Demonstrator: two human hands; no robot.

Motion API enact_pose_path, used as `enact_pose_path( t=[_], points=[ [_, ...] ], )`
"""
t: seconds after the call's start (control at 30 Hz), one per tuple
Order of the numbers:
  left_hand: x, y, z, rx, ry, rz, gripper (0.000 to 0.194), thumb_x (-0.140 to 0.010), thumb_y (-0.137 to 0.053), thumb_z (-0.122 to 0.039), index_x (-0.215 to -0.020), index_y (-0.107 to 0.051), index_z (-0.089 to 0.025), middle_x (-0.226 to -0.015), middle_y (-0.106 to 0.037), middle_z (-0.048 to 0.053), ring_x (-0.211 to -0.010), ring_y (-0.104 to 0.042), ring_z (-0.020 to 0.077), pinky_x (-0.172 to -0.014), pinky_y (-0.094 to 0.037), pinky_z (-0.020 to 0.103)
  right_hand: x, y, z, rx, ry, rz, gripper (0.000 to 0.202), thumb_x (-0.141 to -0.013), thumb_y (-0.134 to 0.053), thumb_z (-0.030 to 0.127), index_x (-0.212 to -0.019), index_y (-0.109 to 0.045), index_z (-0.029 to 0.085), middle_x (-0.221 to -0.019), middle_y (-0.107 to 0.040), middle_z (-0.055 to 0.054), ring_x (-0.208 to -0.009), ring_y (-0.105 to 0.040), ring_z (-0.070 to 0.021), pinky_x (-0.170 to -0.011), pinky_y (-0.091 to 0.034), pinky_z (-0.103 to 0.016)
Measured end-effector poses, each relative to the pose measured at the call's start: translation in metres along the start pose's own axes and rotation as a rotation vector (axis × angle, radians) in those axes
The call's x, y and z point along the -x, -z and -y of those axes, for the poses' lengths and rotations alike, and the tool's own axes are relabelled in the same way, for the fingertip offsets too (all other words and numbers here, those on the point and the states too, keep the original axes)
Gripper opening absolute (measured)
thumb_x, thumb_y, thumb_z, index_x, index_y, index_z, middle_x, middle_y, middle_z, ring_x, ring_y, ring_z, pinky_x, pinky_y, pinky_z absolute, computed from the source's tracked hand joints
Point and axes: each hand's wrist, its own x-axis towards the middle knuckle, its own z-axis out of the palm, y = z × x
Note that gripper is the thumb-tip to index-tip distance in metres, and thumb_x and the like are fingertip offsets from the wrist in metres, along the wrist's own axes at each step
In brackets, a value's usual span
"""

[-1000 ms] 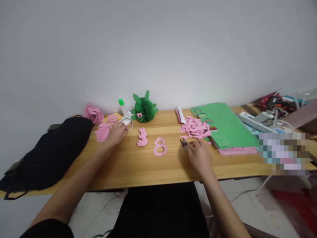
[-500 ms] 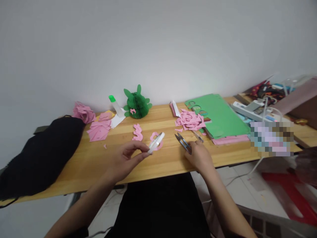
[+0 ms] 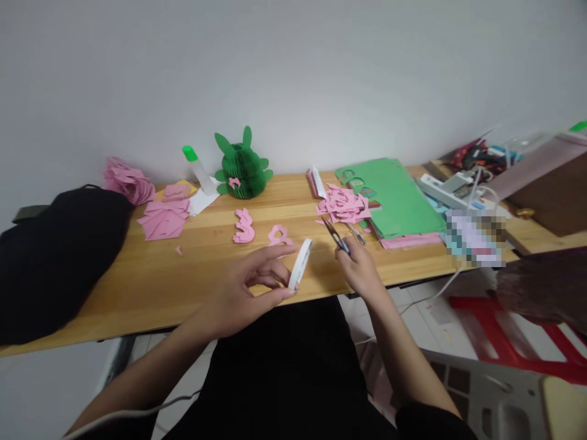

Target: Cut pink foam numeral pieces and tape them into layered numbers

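Note:
My left hand (image 3: 261,281) holds a white roll of tape (image 3: 300,264) by its edges, between thumb and fingers, above the table's front part. In my right hand (image 3: 358,263) are small dark snips (image 3: 336,235), their blades pointing up and left. Just beyond the tape lies a pink paper cutout with a hole (image 3: 278,234). Left of it is a wavy pink paper piece (image 3: 244,226). Pink scraps (image 3: 345,205) are heaped beyond the snips. A green paper figure (image 3: 244,171) with ear shapes stands near the wall.
A glue stick (image 3: 200,171), folded pink papers (image 3: 166,219) and a black cloth item (image 3: 64,256) are on the left of the wooden table (image 3: 206,287). On the right are green sheets (image 3: 398,201) and a white power strip (image 3: 452,190).
My left hand has moved a little right and turned the tape more upright. The snips, still in my right hand, have lifted slightly. The whole view has shifted.

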Motion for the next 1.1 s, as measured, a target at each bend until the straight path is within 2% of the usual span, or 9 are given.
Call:
enact_pose_path(
  t=[0.07,0.13,0.2,0.3,0.4,0.53,0.83,1.0,1.1],
  points=[
    [0.001,-0.001,0.001,0.020,0.029,0.035,0.047,-0.076,-0.073,-0.013,-0.120,-0.064,-0.023,-0.079,-0.072,-0.003,-0.074,-0.072,0.0112,-0.075,-0.060,0.023,0.004,0.001,0.007,-0.139,0.052,-0.006,0.010,-0.076,-0.038,0.024,-0.077,-0.048,0.024,-0.069,-0.060,-0.002,-0.068,-0.060,-0.0214,-0.062,-0.045,-0.031],
    [0.001,-0.003,0.003,0.035,0.057,0.065,0.046,-0.077,-0.073,-0.014,-0.120,-0.064,-0.023,-0.082,-0.073,-0.001,-0.077,-0.073,0.0123,-0.077,-0.060,0.024,0.007,0.000,0.018,-0.315,0.097,-0.025,0.012,-0.073,-0.038,0.026,-0.080,-0.048,0.024,-0.079,-0.064,-0.004,-0.074,-0.063,-0.0204,-0.063,-0.048,-0.031],
    [0.001,-0.005,0.004,0.064,0.079,0.091,0.045,-0.077,-0.074,-0.015,-0.120,-0.064,-0.022,-0.085,-0.075,0.000,-0.078,-0.073,0.0134,-0.077,-0.061,0.024,0.009,0.000,0.030,-0.618,0.128,-0.031,0.010,-0.071,-0.044,0.029,-0.079,-0.047,0.023,-0.086,-0.066,-0.004,-0.076,-0.064,-0.0196,-0.065,-0.050,-0.032],
    [0.000,-0.009,0.005,0.149,0.097,0.148,0.041,-0.077,-0.071,-0.011,-0.117,-0.062,-0.021,-0.083,-0.075,0.001,-0.077,-0.075,0.0142,-0.075,-0.061,0.024,0.011,0.000,0.048,-0.986,0.134,0.056,0.019,-0.078,-0.058,0.038,-0.075,-0.046,0.023,-0.071,-0.062,0.001,-0.058,-0.058,-0.0147,-0.057,-0.048,-0.029],
    [-0.001,-0.014,0.004,0.195,0.113,0.201,0.043,-0.077,-0.071,-0.009,-0.116,-0.060,-0.021,-0.081,-0.076,0.001,-0.076,-0.076,0.0147,-0.073,-0.061,0.023,0.013,0.000,0.058,-0.968,0.149,0.086,0.039,-0.085,-0.061,0.054,-0.069,-0.044,0.023,-0.058,-0.050,0.006,-0.046,-0.042,-0.0093,-0.044,-0.036,-0.022],
    [-0.003,-0.019,0.000,0.122,0.149,0.250,0.043,-0.076,-0.072,-0.012,-0.115,-0.058,-0.022,-0.082,-0.076,0.001,-0.077,-0.076,0.0164,-0.074,-0.062,0.027,0.014,-0.001,0.062,-0.855,0.178,0.054,0.048,-0.083,-0.062,0.062,-0.066,-0.041,0.023,-0.054,-0.041,0.008,-0.047,-0.033,-0.0083,-0.044,-0.029,-0.023],
    [-0.012,-0.025,-0.001,0.018,0.113,0.263,0.025,-0.078,-0.064,-0.008,-0.096,-0.053,-0.021,-0.082,-0.071,0.000,-0.077,-0.073,0.0148,-0.078,-0.060,0.028,0.009,0.000,0.059,-0.661,0.163,-0.066,0.034,-0.089,-0.060,0.043,-0.069,-0.042,0.022,-0.059,-0.037,0.008,-0.055,-0.033,-0.0098,-0.053,-0.028,-0.026],
    [-0.025,-0.025,0.004,-0.137,0.055,0.128,0.011,-0.081,-0.064,-0.015,-0.081,-0.055,-0.020,-0.076,-0.065,-0.003,-0.071,-0.069,0.0124,-0.073,-0.059,0.025,-0.006,0.003,0.065,-0.719,0.073,-0.128,0.037,-0.088,-0.061,0.045,-0.066,-0.041,0.023,-0.057,-0.037,0.008,-0.051,-0.032,-0.0090,-0.049,-0.028,-0.024],
    [-0.034,-0.021,0.010,-0.267,-0.047,0.035,0.012,-0.084,-0.062,-0.013,-0.089,-0.056,-0.021,-0.077,-0.066,-0.004,-0.070,-0.069,0.0119,-0.071,-0.057,0.024,-0.018,0.006,0.069,-0.828,0.032,-0.112,0.040,-0.086,-0.063,0.050,-0.065,-0.042,0.023,-0.056,-0.039,0.008,-0.048,-0.030,-0.0078,-0.044,-0.025,-0.023]
  ],
)
